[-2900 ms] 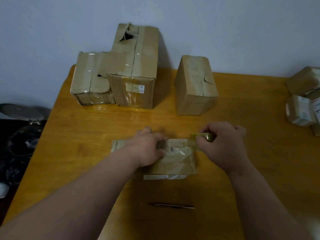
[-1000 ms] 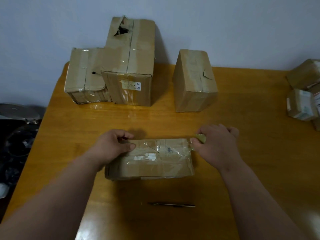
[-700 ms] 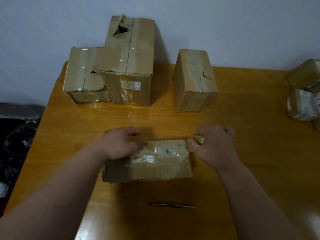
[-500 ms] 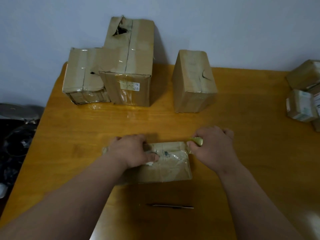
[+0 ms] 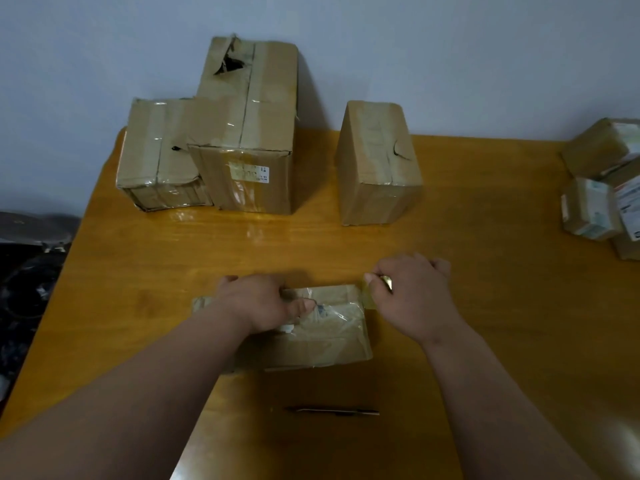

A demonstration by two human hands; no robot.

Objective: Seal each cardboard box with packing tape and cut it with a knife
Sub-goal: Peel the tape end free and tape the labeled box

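A low, flat cardboard box (image 5: 329, 336) lies in front of me on the wooden table (image 5: 485, 265), its top covered in clear tape. My left hand (image 5: 258, 303) presses down on the box's top left part, thumb flat on the tape. At the box's far right corner my right hand (image 5: 412, 289) grips a roll of packing tape (image 5: 381, 283), mostly hidden by the fingers, with a strip running onto the box. A slim dark knife (image 5: 332, 411) lies on the table nearer to me, touched by neither hand.
Three taped cardboard boxes stand at the back: a low one (image 5: 156, 157) at left, a tall torn one (image 5: 249, 133) beside it, a narrow upright one (image 5: 375, 164) in the middle. Small parcels (image 5: 602, 188) sit at the right edge. Dark clutter (image 5: 31, 271) lies off the table's left side.
My left hand slid rightward along the box top, from its left end to the middle. My right hand stayed at the right corner with the tape roll.
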